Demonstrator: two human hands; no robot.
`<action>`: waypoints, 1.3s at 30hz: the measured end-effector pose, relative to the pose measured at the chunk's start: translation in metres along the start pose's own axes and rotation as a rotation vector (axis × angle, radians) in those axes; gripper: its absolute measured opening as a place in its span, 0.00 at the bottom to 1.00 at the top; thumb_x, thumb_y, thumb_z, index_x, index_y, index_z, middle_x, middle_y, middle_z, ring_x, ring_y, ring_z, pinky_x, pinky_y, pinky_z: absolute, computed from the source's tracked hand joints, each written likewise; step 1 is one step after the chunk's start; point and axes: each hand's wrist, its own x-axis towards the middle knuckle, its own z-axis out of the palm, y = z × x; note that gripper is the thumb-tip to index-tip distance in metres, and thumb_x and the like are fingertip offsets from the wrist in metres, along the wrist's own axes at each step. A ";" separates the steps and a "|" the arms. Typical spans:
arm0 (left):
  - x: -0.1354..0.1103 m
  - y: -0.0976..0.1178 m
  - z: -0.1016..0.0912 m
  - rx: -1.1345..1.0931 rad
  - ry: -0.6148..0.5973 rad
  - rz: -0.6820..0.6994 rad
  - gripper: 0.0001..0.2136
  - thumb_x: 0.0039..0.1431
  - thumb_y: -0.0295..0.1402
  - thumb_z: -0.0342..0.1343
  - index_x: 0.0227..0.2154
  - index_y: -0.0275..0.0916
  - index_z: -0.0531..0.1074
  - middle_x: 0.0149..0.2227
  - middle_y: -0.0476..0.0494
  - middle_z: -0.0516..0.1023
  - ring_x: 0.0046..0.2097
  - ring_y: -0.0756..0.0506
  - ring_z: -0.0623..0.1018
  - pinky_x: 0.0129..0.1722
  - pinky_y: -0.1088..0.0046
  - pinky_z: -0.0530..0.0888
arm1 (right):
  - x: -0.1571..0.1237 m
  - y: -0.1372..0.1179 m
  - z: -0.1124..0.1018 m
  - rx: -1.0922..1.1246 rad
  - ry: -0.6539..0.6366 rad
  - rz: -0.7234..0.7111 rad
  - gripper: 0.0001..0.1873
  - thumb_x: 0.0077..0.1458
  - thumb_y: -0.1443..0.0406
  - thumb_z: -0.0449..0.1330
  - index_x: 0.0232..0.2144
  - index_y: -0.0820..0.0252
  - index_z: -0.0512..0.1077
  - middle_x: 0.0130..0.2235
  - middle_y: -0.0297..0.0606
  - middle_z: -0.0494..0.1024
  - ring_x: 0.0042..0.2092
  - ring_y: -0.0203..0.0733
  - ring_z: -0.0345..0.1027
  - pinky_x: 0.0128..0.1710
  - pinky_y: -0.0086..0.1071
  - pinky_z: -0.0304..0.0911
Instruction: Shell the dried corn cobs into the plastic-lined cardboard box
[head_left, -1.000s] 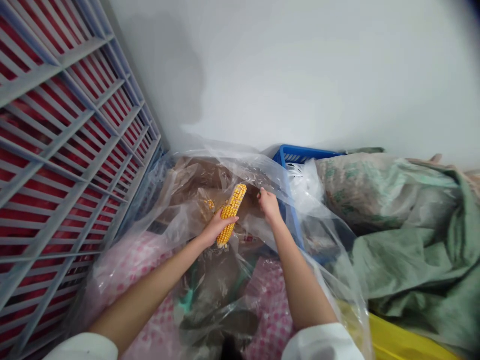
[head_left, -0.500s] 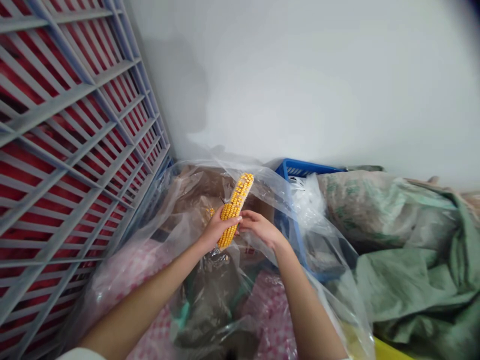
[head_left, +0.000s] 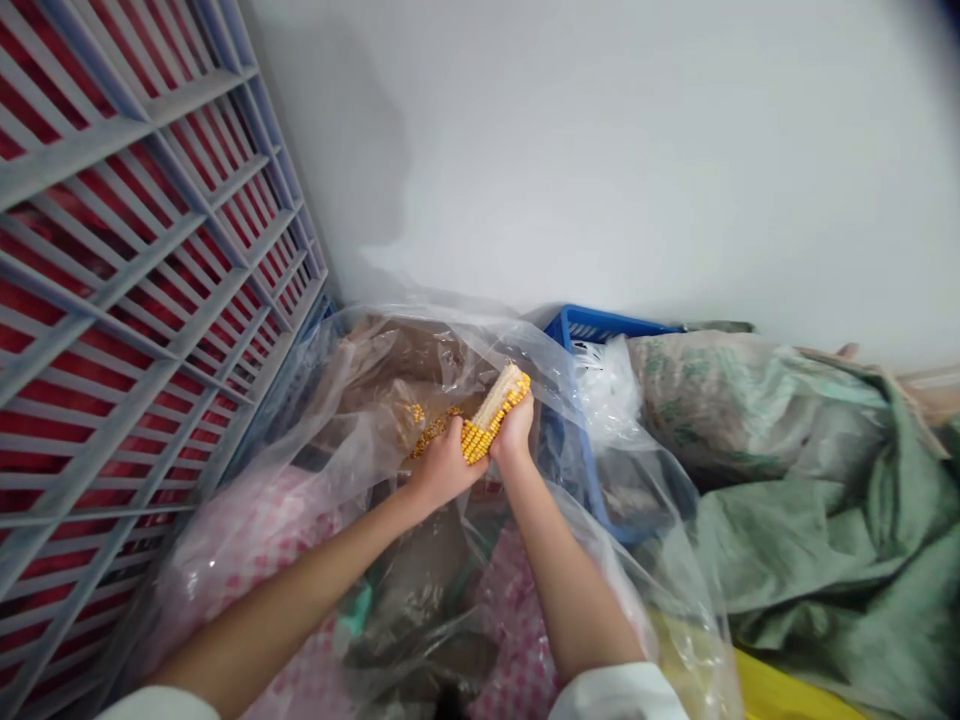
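An ear of corn (head_left: 487, 418) is held slanting over a clear plastic bag (head_left: 360, 440). A long strip of its upper side is bare, pale cob, while yellow kernels cover the rest. My left hand (head_left: 442, 465) is closed around its lower end, and my right hand (head_left: 514, 425) is wrapped round its upper right side. Beyond my left hand, loose yellow kernels (head_left: 429, 430) show inside the bag, over brown cardboard (head_left: 390, 375).
A tall slatted plastic crate (head_left: 172, 230) with red contents rises on the left. A blue basket (head_left: 585, 330) holding a white plastic bag stands right of the clear bag. Further right lie a printed sack (head_left: 735, 400) and green cloth (head_left: 810, 550). The wall (head_left: 600, 150) is close behind.
The ear has turned so its bare cob strip faces up. My right hand has closed on its upper end; my left still grips the lower end. Loose kernels show more clearly.
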 end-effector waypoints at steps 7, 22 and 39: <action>0.006 -0.006 -0.003 -0.245 0.060 -0.045 0.15 0.45 0.41 0.55 0.34 0.40 0.61 0.29 0.48 0.71 0.32 0.46 0.72 0.29 0.74 0.64 | 0.001 -0.027 -0.025 -0.221 -0.228 0.087 0.35 0.53 0.45 0.30 0.36 0.59 0.67 0.36 0.42 0.75 0.40 0.43 0.69 0.36 0.34 0.64; 0.007 -0.005 -0.018 -0.040 0.135 -0.011 0.15 0.48 0.44 0.53 0.34 0.41 0.59 0.31 0.46 0.71 0.33 0.46 0.73 0.28 0.74 0.63 | -0.011 -0.042 -0.025 0.001 -0.205 0.139 0.34 0.52 0.43 0.32 0.44 0.59 0.62 0.41 0.45 0.72 0.37 0.40 0.70 0.35 0.34 0.66; -0.005 0.007 -0.008 0.110 0.001 0.009 0.12 0.48 0.39 0.52 0.33 0.41 0.57 0.29 0.44 0.71 0.33 0.42 0.74 0.27 0.73 0.61 | 0.003 -0.011 -0.005 0.011 0.037 0.041 0.30 0.56 0.55 0.26 0.38 0.60 0.63 0.34 0.40 0.75 0.41 0.39 0.70 0.38 0.30 0.67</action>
